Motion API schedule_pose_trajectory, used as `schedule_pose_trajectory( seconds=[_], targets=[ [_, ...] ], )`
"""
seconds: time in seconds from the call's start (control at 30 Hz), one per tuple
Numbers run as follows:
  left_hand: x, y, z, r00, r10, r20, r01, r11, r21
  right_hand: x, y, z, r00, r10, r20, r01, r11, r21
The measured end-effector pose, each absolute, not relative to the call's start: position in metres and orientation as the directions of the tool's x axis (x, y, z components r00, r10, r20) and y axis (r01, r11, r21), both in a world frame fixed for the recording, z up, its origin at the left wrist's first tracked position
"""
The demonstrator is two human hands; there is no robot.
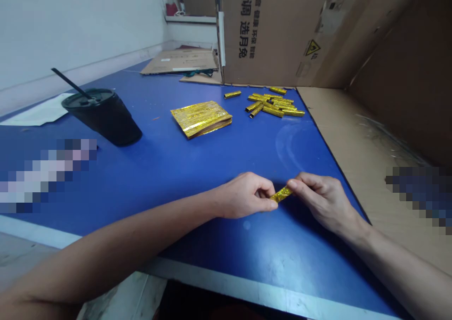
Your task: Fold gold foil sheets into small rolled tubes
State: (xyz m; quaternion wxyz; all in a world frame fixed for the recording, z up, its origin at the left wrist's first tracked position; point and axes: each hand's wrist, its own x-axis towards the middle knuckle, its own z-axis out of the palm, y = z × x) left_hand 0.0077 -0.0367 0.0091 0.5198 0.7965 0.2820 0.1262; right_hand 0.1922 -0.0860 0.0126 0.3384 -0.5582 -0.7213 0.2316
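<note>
Both my hands meet low over the blue table (158, 169) near its front edge. My left hand (243, 195) is closed, pinching one end of a small gold foil roll (281, 194). My right hand (323, 200) pinches the other end with thumb and fingertips. Farther back lies a flat stack of gold foil sheets (200, 118). Behind it to the right is a loose pile of several rolled gold foil pieces (273, 104), with one roll (232, 94) lying apart to the left.
A black cup with a lid and straw (102, 115) stands at the left. White paper (38, 112) lies behind it. A large cardboard box (282, 28) stands at the back, with cardboard sheets (363, 155) along the right edge and flat cardboard (180, 61) beyond.
</note>
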Motion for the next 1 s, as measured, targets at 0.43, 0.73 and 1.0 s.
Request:
schedule_pose_trajectory(
  seconds=[0.43, 0.73, 1.0],
  targets=[
    [0.018, -0.053, 0.008, 0.792, 0.542, -0.28, 0.262, 0.112, 0.959, 0.189, -0.09, 0.018, -0.291, 0.954, 0.077, 0.545, 0.231, -0.806],
    [0.016, -0.048, 0.011, 0.806, 0.477, -0.35, 0.284, 0.207, 0.936, 0.198, -0.082, 0.016, -0.175, 0.982, 0.073, 0.483, 0.151, -0.862],
    [0.014, -0.044, 0.012, 0.795, 0.468, -0.387, 0.291, 0.265, 0.919, 0.199, -0.079, 0.018, -0.076, 0.995, 0.061, 0.446, 0.089, -0.89]
  ],
)
